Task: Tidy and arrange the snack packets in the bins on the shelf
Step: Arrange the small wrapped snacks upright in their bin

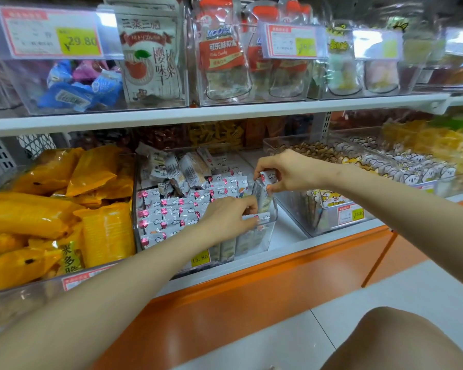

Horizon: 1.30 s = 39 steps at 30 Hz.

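A clear plastic bin [271,221] in the middle of the lower shelf holds several small silver snack packets [171,212] with pink spots, lined up in rows. More packets lie jumbled at its back [177,169]. My left hand [229,217] reaches into the bin's front right corner and its fingers pinch a silver packet [261,217] lying flat there. My right hand [286,173] is above the bin's right side and pinches an upright silver packet [262,189] by its top edge.
A bin of yellow and orange bags [64,209] stands to the left. Another clear bin with cartoon-printed packets [358,166] stands to the right, with a gap of white shelf [286,231] between. Upper shelf bins [150,54] hold candy bags. Below is an orange base [251,297].
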Each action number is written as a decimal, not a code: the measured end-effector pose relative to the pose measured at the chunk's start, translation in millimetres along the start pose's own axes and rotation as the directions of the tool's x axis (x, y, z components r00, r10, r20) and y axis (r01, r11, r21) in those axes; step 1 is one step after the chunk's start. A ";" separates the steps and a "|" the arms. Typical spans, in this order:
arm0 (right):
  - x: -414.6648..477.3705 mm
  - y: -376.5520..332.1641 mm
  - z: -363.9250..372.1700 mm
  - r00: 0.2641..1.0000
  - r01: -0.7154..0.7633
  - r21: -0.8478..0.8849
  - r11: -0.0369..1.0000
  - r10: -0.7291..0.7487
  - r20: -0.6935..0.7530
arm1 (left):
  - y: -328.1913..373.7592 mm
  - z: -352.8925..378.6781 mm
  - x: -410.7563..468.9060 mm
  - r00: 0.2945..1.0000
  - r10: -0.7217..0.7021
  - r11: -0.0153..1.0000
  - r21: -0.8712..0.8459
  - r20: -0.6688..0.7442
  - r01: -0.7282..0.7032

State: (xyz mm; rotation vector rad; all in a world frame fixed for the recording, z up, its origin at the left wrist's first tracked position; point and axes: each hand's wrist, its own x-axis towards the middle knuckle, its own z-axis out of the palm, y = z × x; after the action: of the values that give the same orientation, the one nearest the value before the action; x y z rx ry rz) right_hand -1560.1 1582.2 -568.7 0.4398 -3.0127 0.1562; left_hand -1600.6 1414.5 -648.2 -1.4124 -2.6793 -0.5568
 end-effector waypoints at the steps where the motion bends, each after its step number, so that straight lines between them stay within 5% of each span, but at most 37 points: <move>1: 0.4 -1.5 -0.5 1.000 0.010 0.002 1.000 -0.010 0.013 | 0.1 0.5 0.7 1.000 0.010 0.999 0.032 0.003 -0.010; 12: 11.2 3.2 -11.0 0.999 -0.022 0.082 0.996 0.020 0.031 | -18.1 -17.2 6.4 0.985 0.035 0.999 0.031 0.170 -0.041; 17: 13.2 0.9 5.6 0.989 0.029 -0.062 0.998 -0.020 0.144 | -15.1 -24.6 7.3 0.976 0.046 0.992 0.105 0.211 -0.070; 31: 10.7 17.9 35.2 0.983 -0.009 -0.058 0.998 0.020 0.185 | -22.8 -16.8 8.9 0.978 -0.021 0.991 -0.125 0.208 0.048; 39: 12.6 12.6 31.7 0.978 -0.008 0.000 1.000 0.008 0.210 | -23.3 -20.6 6.4 0.975 -0.012 0.996 -0.083 0.221 0.031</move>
State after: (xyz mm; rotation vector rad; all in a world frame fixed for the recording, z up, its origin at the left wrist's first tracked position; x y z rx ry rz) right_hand -1578.1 1587.1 -599.9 0.4722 -3.2214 0.1182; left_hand -1625.4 1400.5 -634.2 -1.5547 -2.8764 -0.5545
